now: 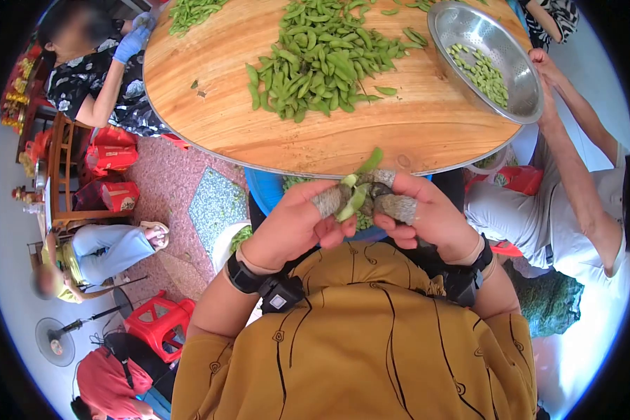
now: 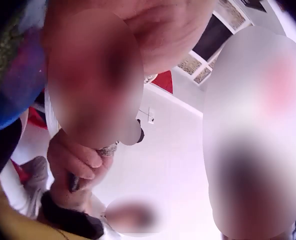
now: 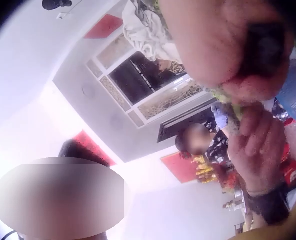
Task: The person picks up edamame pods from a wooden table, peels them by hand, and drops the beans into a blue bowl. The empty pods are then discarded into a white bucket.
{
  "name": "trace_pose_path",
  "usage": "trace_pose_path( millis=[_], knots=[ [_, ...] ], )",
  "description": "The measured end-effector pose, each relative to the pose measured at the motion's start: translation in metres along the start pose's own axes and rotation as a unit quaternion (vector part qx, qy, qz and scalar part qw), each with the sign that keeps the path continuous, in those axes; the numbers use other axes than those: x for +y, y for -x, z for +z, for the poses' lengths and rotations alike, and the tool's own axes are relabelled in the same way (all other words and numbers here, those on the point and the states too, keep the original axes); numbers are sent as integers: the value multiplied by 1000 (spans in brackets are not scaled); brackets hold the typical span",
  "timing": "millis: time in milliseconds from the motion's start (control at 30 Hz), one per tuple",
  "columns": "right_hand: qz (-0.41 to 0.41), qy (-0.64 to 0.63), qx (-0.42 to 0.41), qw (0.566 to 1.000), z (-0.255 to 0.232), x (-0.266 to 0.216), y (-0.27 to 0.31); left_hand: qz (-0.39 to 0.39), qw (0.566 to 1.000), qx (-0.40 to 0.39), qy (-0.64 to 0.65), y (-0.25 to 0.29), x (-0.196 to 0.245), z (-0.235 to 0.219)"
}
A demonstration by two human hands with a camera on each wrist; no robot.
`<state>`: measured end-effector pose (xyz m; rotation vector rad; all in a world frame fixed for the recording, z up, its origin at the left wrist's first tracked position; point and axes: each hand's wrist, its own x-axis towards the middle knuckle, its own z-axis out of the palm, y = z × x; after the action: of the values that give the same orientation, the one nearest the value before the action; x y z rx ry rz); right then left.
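Observation:
In the head view my left hand (image 1: pixel 297 220) and right hand (image 1: pixel 437 213) meet just in front of the round table's near edge. Grey wraps cover the thumbs and some fingertips. Between the two hands is a green soybean pod (image 1: pixel 357 201), pinched by the fingertips of both. Another pod (image 1: pixel 371 161) sticks up from the left fingertips toward the table. The wrist views show the right hand (image 2: pixel 75 162) and left hand (image 3: pixel 258 145) close together, with the pods mostly hidden behind fingers.
A heap of soybean pods (image 1: pixel 315 63) lies on the wooden table (image 1: pixel 210 112). A steel colander (image 1: pixel 521 77) with shelled beans stands at its right edge, beside a seated person. Below my hands is a blue basin (image 1: pixel 259 189). Another person wearing blue gloves (image 1: pixel 131 43) sits at left.

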<state>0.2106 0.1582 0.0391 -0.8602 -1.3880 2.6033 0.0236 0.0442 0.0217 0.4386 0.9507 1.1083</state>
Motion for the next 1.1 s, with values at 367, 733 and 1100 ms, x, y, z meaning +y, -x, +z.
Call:
trace_pose_path(
  millis=[367, 733, 1100],
  knots=[
    [-269, 367, 117, 883, -15, 23, -25, 54, 980, -4, -194, -1, -5, 0],
    [-327, 592, 75, 733, -1, 26, -25, -2, 938, -55, -342, 10, -12, -8],
    [-331, 574, 122, 739, 17, 34, -24, 25, 959, 155, -238, 23, -24, -21]
  ],
)
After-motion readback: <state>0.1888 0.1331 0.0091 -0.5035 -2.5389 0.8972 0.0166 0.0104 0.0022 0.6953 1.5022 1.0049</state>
